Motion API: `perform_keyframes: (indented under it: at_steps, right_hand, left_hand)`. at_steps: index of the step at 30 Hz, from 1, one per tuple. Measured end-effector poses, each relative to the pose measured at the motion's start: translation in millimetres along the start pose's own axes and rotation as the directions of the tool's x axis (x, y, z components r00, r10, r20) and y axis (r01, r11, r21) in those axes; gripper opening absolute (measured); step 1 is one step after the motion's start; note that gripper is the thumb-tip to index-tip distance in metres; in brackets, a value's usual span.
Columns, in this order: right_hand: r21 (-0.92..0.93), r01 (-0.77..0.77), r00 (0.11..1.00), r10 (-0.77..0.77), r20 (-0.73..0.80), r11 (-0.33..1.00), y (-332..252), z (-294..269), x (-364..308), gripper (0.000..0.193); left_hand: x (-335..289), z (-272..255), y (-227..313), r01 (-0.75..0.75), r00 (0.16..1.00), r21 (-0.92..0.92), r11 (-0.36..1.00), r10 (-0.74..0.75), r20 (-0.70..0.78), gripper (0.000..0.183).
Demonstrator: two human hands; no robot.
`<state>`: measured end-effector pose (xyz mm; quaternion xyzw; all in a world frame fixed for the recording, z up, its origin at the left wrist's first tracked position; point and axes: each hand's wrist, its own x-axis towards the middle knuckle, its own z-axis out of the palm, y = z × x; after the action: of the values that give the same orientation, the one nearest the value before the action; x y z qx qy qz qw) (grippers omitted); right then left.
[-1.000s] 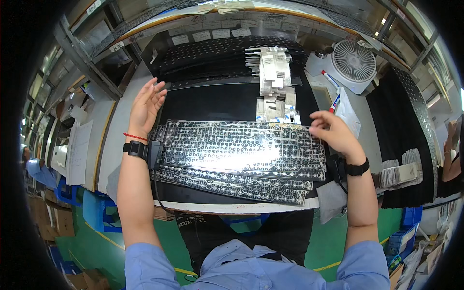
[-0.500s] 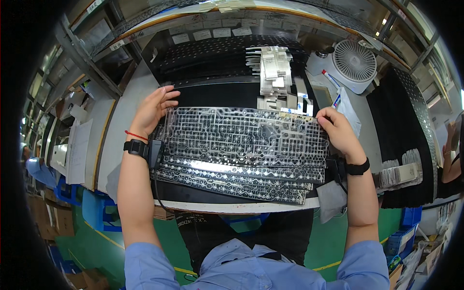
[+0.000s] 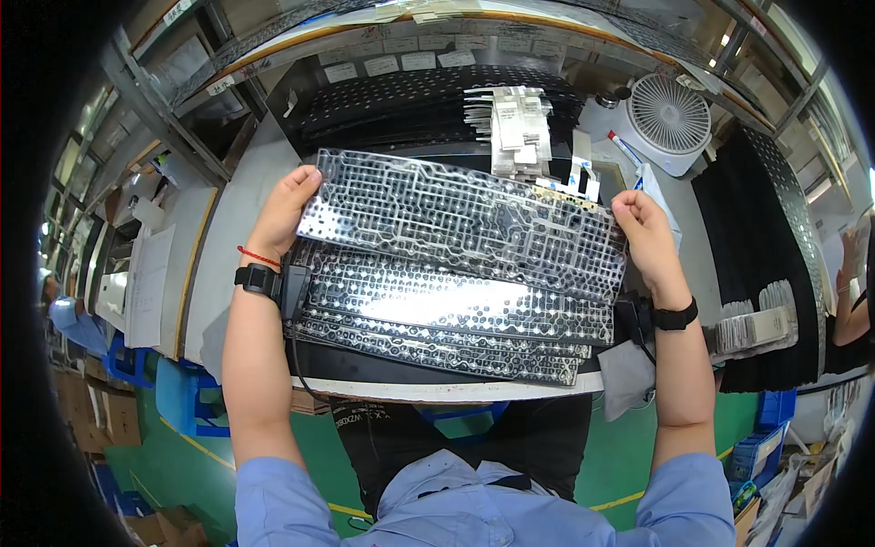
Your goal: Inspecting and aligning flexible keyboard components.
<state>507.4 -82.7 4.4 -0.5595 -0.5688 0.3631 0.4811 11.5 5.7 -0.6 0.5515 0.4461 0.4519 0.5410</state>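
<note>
A clear keyboard membrane sheet (image 3: 456, 214), printed with circuit lines and dots, is lifted and tilted between my hands. My left hand (image 3: 288, 202) pinches its left edge near the far corner. At the far right corner, my right hand (image 3: 643, 230) is closed on the sheet, thumb and fingertips together. Beneath lies a fanned stack of similar membrane sheets (image 3: 437, 342), with a bright glare across it. Behind the held sheet's right part, its pale connector tail (image 3: 576, 187) sticks out near a pile of white labelled strips (image 3: 519, 132).
A white fan (image 3: 670, 118) stands at the back right, beside a red-and-blue marker (image 3: 622, 146). Dark perforated sheets (image 3: 392, 109) line the back. More black sheets (image 3: 752, 246) hang over the right side, with a bundle of white tags (image 3: 756, 328). A grey pouch (image 3: 627, 376) hangs at the front edge.
My left hand has closed on the top membrane sheet's left edge. That side has risen and moved away from the stack. My right hand stays at the right corner.
</note>
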Motion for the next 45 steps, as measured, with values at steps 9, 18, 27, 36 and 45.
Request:
perform_keyframes:
  at_steps: [9, 18, 27, 36, 45]
  right_hand:
    - [0.259, 0.037, 0.999, -0.042, 0.015, 0.965, -5, -3, 1, 0.018]
    - [0.411, 0.062, 0.998, -0.047, -0.045, 0.910, -7, 3, 0, 0.019]
    - [0.397, 0.072, 0.997, -0.056, -0.053, 0.915, -13, -3, -3, 0.021]
    - [0.384, 0.135, 0.985, -0.083, -0.148, 0.914, -20, 1, -8, 0.019]
    - [0.250, 0.222, 0.972, -0.194, -0.130, 0.943, -18, 5, -5, 0.050]
  left_hand:
    - [1, -4, 2, -0.052, 0.993, -0.135, 0.989, 0.037, -0.111, 0.022]
    - [2, -6, 1, -0.074, 0.990, -0.142, 0.987, 0.056, -0.127, 0.022]
    - [0, -12, 2, -0.093, 0.986, -0.104, 0.990, 0.078, -0.144, 0.020]
    - [-4, -5, 8, -0.178, 0.972, -0.223, 0.959, 0.136, -0.192, 0.028]
    - [-1, 2, 7, -0.171, 0.976, -0.099, 0.980, 0.154, -0.156, 0.015]
